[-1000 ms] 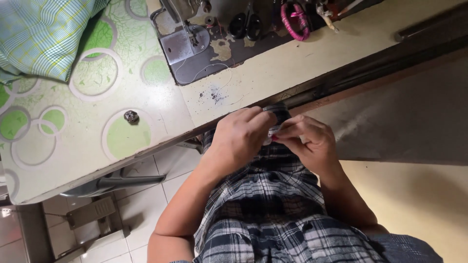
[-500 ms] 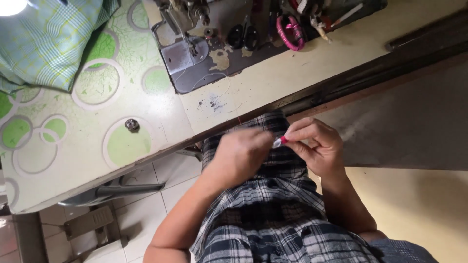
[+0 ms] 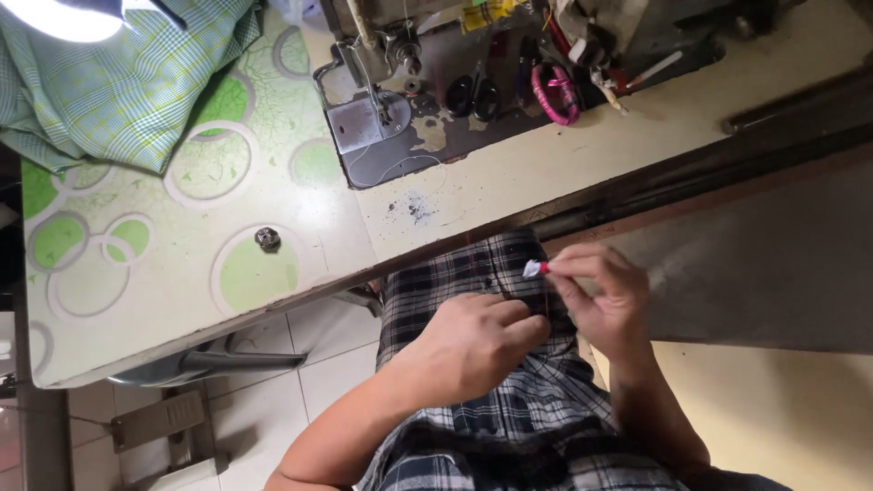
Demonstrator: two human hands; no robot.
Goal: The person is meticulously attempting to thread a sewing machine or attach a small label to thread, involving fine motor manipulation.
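Left hand (image 3: 473,341): fingers curled, pressed on plaid cloth (image 3: 473,273).
Right hand (image 3: 600,295): fingers pinched a small red tool (image 3: 536,268) above the cloth.

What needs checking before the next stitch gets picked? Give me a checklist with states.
1. Tool held: the right hand pinches a small red-handled tool at its fingertips, tip pointing left. Ok.
2. Cloth held: the left hand presses on the plaid cloth in the lap. Ok.
3. Tool tip clear of the left hand: a gap shows between them. Ok.
4. Thread from tool to cloth: too thin to see. Cannot tell.
5. Light: the lamp shines on the table, while the lap lies in shade. Not ok.
6. Scissors within reach, beside the machine. Ok.
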